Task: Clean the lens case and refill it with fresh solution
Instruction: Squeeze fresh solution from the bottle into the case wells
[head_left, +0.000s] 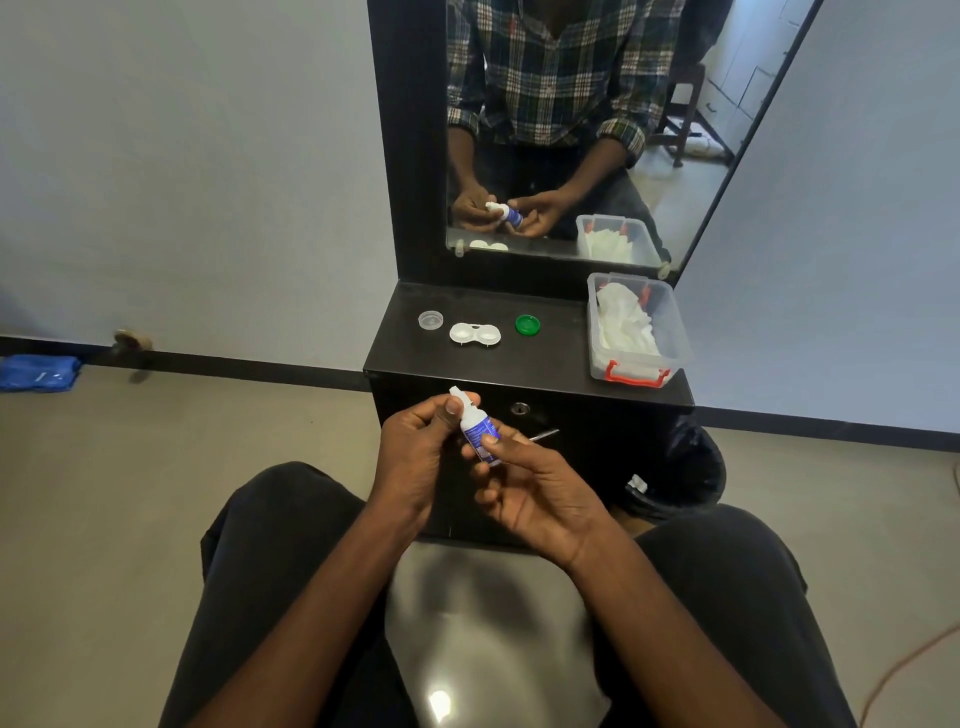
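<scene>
A person sits facing a black dressing unit (524, 387) whose tall mirror (571, 130) reflects a plaid shirt and both hands. At the right end of the unit's top stands a clear plastic box (675, 332) with red latches, white tissues bunched inside. On the floor beside the unit, right of the person's knee, sits a black bin (685, 478). In front of the unit's drawer face, above the lap, the left hand (415, 457) has its thumb and fingers closed around the white nozzle end of a small solution bottle (478, 434), which tilts up and to the left; the right hand (535, 493) pinches the bottle's blue-labelled body between thumb and fingertips. On the unit's top, well apart from the hands, lies the white lens case (475, 333), both wells uncovered. A green cap (528, 324) rests just right of it and a clear cap (430, 319) just left, neither touching the case.
</scene>
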